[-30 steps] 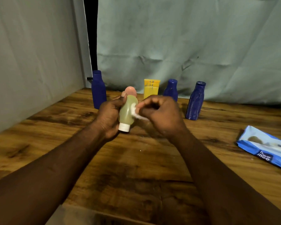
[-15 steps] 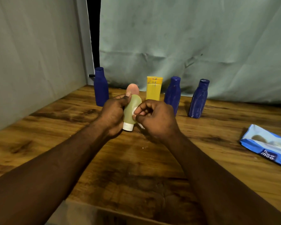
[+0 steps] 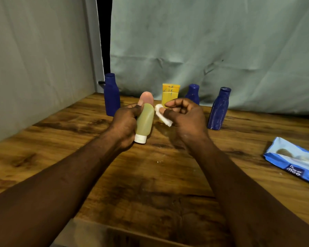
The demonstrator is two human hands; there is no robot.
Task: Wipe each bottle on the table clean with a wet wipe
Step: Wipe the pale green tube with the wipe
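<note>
person's left hand (image 3: 125,122) is wrapped round a small yellow-green bottle (image 3: 145,118), fingers curled behind it and thumb pressed on the front near its far end. the bottle is held above the wooden table (image 3: 150,186), about mid table, tilted with its white cap (image 3: 140,139) pointing down and toward the person. a pink rounded shape (image 3: 146,97) shows just past the bottle's far end; can't tell if it's part of the bottle or something standing behind. right hand (image 3: 187,118) pinches a small bunched white wet wipe (image 3: 163,115) between thumb and curled fingers. the wipe sits just beside the bottle's right side, can't tell if it's touching. at the back edge of the table, by the pale green cloth backdrop (image 3: 212,41), stand a tall blue bottle (image 3: 111,95) on the left, a yellow tube (image 3: 170,91) partly behind the hands, a second blue bottle (image 3: 193,93) just right of the tube, and a third blue bottle (image 3: 218,110) leaning a bit, further right and nearer. a blue wipes pack (image 3: 292,162) lies flat at the right edge of the table, well apart from the hands. a grey panel (image 3: 34,59) closes off the left side.
</note>
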